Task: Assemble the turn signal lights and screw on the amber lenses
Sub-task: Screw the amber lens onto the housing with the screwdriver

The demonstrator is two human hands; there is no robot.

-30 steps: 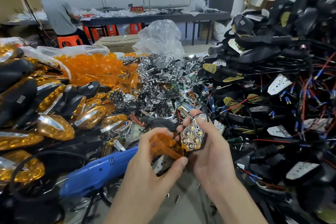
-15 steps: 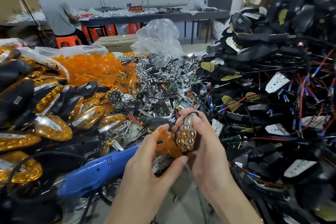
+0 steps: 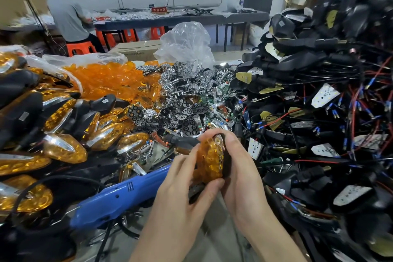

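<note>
Between my hands, low in the middle of the view, is a turn signal light with a black housing [image 3: 227,159] and an amber lens [image 3: 209,160] lying over its chrome reflector. My right hand [image 3: 240,168] grips the housing from the right, fingers curled over its top. My left hand [image 3: 187,185] pinches the amber lens against it, thumb under the lower edge and fingers on the left face. The housing's back is hidden by my right palm.
A blue electric screwdriver [image 3: 119,195] lies left of my hands. Finished amber lights [image 3: 63,147] pile at the left, loose amber lenses [image 3: 110,81] behind, chrome reflectors [image 3: 187,95] in the middle, black housings with wires [image 3: 319,102] at the right. A person [image 3: 68,17] sits at a far table.
The amber lens, held apart to the left of the reflector a second ago, now sits over it. My hands have closed together and turned the light edge-on.
</note>
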